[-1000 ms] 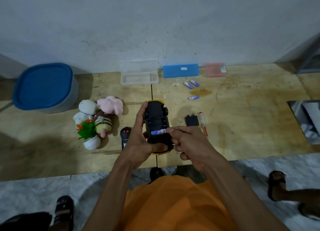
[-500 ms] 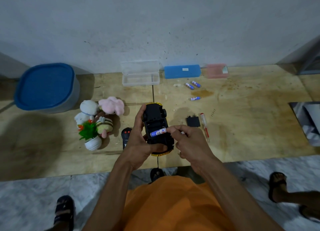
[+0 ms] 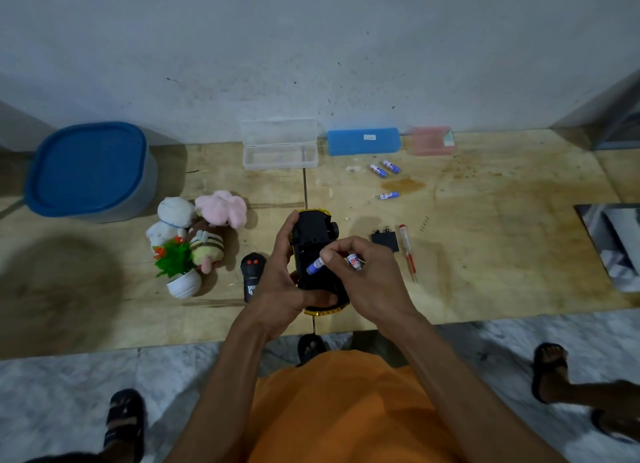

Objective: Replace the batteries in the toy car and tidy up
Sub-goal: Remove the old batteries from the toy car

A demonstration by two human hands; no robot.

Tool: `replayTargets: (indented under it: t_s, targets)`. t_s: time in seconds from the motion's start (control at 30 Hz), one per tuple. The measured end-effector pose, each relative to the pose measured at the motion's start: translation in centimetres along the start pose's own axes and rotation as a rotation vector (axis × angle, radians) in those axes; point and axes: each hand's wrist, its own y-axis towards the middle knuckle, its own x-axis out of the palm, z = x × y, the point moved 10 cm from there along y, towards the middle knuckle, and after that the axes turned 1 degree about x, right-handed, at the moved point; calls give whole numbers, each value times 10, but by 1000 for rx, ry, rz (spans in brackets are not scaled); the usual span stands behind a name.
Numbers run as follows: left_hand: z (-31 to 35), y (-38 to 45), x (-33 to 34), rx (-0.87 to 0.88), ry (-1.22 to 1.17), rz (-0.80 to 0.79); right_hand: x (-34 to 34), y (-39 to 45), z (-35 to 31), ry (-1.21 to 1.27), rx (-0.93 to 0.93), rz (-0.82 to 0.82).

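A: The toy car (image 3: 313, 251) is held belly-up above the table's near edge, clasped by the left hand (image 3: 277, 282). A battery (image 3: 316, 265) is pinched by the right hand (image 3: 363, 275) over the open bay.

B: A second battery (image 3: 355, 262) seems tucked in the same hand, at three o'clock of the first. It could be dropped if the pinch is loosened. Reversed polarity cannot be ruled out.

A: The cover (image 3: 384, 239) lies at three o'clock of the car.
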Motion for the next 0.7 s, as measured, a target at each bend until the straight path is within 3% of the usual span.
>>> replayTargets:
  t_s: [0.07, 0.27, 0.4, 0.7]
  targets:
    - [-2, 0, 0, 0, 3, -1, -2, 0, -1, 85, 19, 5]
    - [-23, 8, -18, -63, -54, 89, -31, 1, 37, 687, 417, 124]
    - [-37, 16, -18, -120, -23, 118, -54, 1, 67, 622, 518, 229]
    - [-51, 73, 1, -214, 216, 80, -83, 44, 89, 385, 519, 253]
